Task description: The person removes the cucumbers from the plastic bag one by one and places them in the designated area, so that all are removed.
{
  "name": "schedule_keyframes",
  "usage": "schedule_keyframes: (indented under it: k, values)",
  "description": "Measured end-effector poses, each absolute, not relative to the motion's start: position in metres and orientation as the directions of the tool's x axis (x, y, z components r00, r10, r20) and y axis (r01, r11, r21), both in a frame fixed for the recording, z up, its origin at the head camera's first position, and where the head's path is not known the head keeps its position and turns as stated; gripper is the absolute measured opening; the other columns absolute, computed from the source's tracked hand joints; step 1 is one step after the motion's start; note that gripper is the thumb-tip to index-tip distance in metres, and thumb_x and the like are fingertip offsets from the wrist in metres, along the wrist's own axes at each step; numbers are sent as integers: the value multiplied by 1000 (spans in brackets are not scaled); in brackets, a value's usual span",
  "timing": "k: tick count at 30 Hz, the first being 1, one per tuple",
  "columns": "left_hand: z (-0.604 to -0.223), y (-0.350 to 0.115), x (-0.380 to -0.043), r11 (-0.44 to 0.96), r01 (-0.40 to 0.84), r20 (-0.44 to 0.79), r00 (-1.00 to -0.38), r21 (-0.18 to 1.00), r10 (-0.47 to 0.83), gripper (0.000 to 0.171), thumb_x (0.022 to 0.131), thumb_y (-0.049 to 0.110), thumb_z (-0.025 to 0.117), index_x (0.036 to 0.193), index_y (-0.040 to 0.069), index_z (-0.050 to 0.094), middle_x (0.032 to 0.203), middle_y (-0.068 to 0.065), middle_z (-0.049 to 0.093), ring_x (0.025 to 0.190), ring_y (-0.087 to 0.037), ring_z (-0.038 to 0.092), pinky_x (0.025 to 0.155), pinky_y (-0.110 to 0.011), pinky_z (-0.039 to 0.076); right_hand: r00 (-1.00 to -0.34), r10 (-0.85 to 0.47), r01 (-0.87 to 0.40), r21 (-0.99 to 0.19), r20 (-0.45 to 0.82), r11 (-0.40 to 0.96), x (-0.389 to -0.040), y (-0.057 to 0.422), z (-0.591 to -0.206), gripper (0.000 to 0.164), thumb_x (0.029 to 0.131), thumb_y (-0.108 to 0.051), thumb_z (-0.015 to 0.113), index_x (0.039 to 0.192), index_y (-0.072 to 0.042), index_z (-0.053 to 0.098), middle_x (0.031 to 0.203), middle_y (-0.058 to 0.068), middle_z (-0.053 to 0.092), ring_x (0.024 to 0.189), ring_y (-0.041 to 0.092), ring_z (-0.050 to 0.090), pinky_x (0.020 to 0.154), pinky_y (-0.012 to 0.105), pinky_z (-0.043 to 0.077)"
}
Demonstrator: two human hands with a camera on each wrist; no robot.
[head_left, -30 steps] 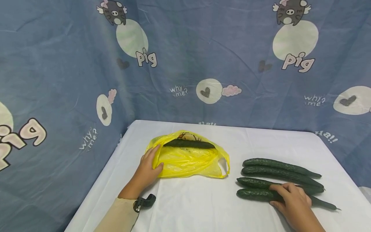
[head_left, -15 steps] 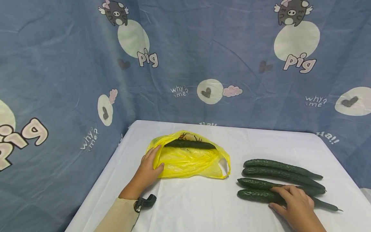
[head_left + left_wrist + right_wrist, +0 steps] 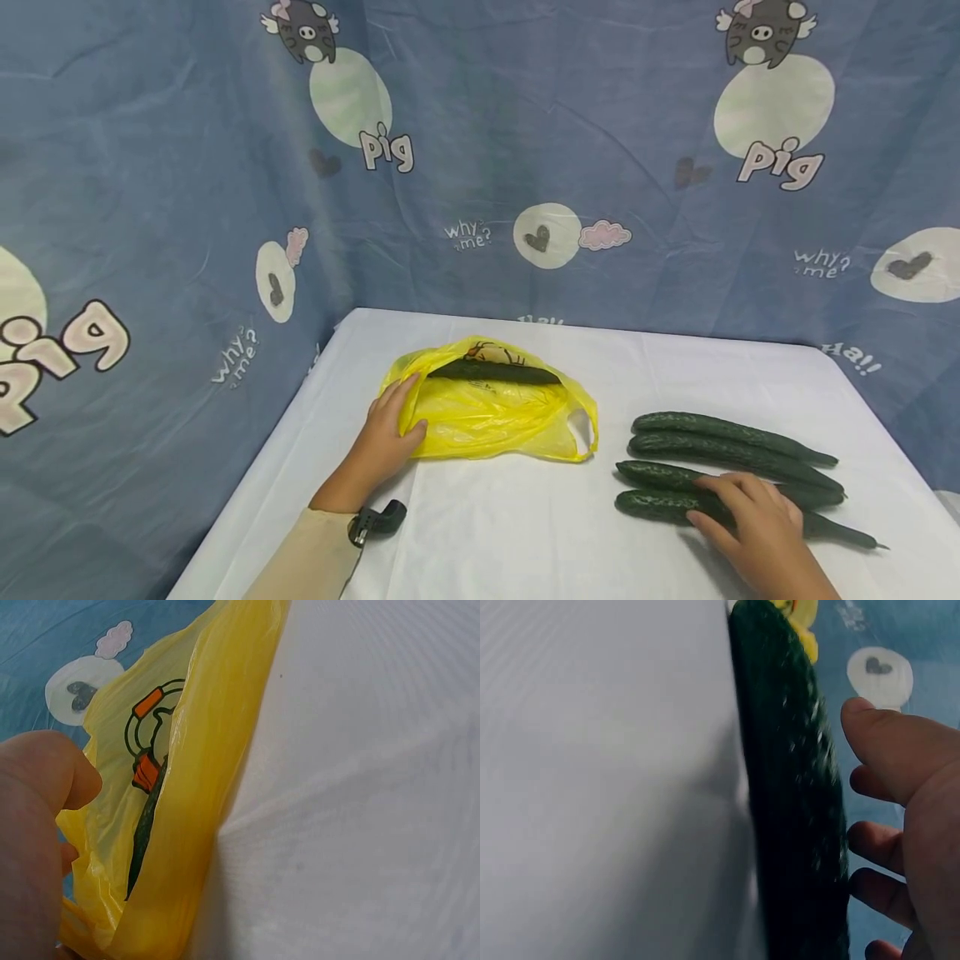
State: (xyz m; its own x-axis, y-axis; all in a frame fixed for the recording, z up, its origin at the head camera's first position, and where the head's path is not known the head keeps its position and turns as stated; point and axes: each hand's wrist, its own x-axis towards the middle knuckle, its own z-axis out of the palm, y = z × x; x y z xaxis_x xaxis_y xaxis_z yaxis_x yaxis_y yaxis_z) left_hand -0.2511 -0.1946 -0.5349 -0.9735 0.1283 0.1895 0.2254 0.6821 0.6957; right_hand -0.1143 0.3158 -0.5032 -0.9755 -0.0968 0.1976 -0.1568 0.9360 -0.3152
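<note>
A yellow plastic bag (image 3: 487, 421) lies on its side with its mouth toward me, and a dark green cucumber (image 3: 498, 372) shows inside it. My left hand (image 3: 386, 437) holds the bag's left rim, fingers at the edge and thumb toward the front; some fingertips are hidden in the left wrist view. On the right, several cucumbers lie side by side. Over the nearest cucumber (image 3: 651, 503) hovers my right hand (image 3: 765, 525), thumb on the near side and fingers loosely bent over the top. In the right wrist view, thumb and fingertips stand apart from this cucumber (image 3: 791, 780).
Behind the nearest one are three more cucumbers, including the farthest (image 3: 727, 427) and one partly under my right fingers (image 3: 660, 475). A white cloth (image 3: 510, 533) covers the table. Blue printed curtains (image 3: 465, 150) hang behind and at the left.
My right thumb has lifted slightly away from the nearest cucumber. The left hand and the bag keep their place; the head view has shifted a little.
</note>
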Motion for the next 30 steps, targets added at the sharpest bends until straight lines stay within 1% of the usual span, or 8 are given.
schedule_keyframes:
  k: [3,8,12,16,19,21,26,30]
  values:
    - [-535,-195,-250,683,225,189,-973,694,130,79,97,27,66,166,29,29,168,-13,31,151,-42,30,116,-71,31,-970,-126,-188,-312,207,931,-120,309,-498,44,91,-45,79,126,-20,71,122,5,63,116,35,56,91,66,33]
    - [-533,-195,-250,685,222,184,-974,694,129,79,98,28,66,166,30,28,169,-14,30,150,-42,30,115,-72,32,-963,-180,-237,-303,202,923,-134,291,-490,47,91,-46,79,129,-21,70,121,0,63,117,32,55,90,62,38]
    - [-532,-195,-249,688,214,176,-976,694,127,79,98,27,66,167,30,28,169,-13,30,150,-41,31,115,-71,33,-959,-218,-266,-305,183,915,-145,275,-486,50,91,-45,80,134,-23,68,126,2,62,121,33,55,95,63,39]
    - [-532,-193,-249,683,213,170,-977,698,130,80,98,27,66,167,31,27,170,-12,29,150,-40,31,116,-71,32,-954,-245,-288,-314,171,905,-153,263,-482,52,91,-41,81,137,-22,66,132,5,60,126,36,54,99,65,42]
    - [-531,-192,-249,683,212,164,-977,699,135,80,98,27,66,167,31,27,170,-12,28,150,-39,31,116,-70,32,-952,-261,-301,-327,162,896,-158,257,-479,53,91,-37,81,139,-19,65,134,6,59,129,36,52,99,64,46]
    - [-531,-192,-249,688,212,164,-977,694,135,80,97,27,66,167,30,27,170,-12,29,150,-40,31,117,-70,32,-950,-271,-309,-330,157,892,-162,252,-478,53,92,-36,81,139,-19,65,135,5,58,130,35,51,100,61,49]
    - [-530,-193,-249,694,210,169,-977,688,128,79,97,26,66,167,30,27,169,-12,30,149,-40,32,117,-69,32,-942,-293,-332,-319,163,888,-172,240,-477,54,92,-37,81,140,-20,64,135,4,58,130,33,51,100,57,50]
    - [-530,-194,-248,695,202,165,-979,690,121,79,98,27,66,167,30,27,169,-13,29,151,-40,30,117,-70,31,-937,-309,-347,-318,164,882,-179,229,-476,55,91,-37,82,141,-20,63,135,5,59,128,33,53,98,56,51]
